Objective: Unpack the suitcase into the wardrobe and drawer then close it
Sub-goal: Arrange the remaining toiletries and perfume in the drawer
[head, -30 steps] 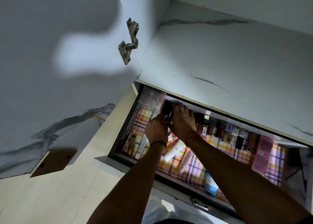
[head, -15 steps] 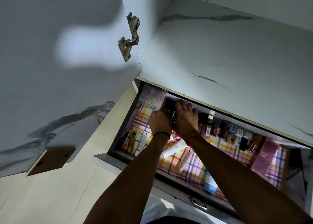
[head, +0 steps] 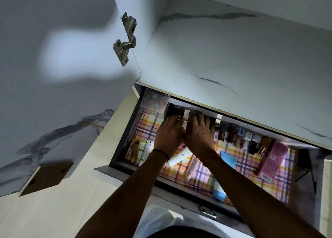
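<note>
The open drawer [head: 179, 186] is lined with a pink and yellow plaid cloth and holds toiletries. Both my hands reach into its back left corner, under the shelf edge. My left hand [head: 168, 132] curls its fingers over a dark box [head: 172, 110] standing there. Close beside it, my right hand [head: 199, 132] lies on dark items, its fingertips lost in shadow. A pale strip [head: 186, 115] shows between the two hands. No suitcase is in view.
A clear plastic box [head: 154, 101] stands left of the hands. Small bottles [head: 239, 135] line the back wall, ending at a pink carton [head: 271, 158]. Tubes [head: 179, 156] lie near the front. The marble shelf [head: 233, 58] overhangs the drawer. The open door [head: 53, 58] and its hinge [head: 125, 40] stand to the left.
Both hands have pushed further back toward the drawer's rear corner, and they now sit side by side and flatter over the dark items. The view has shifted slightly.
</note>
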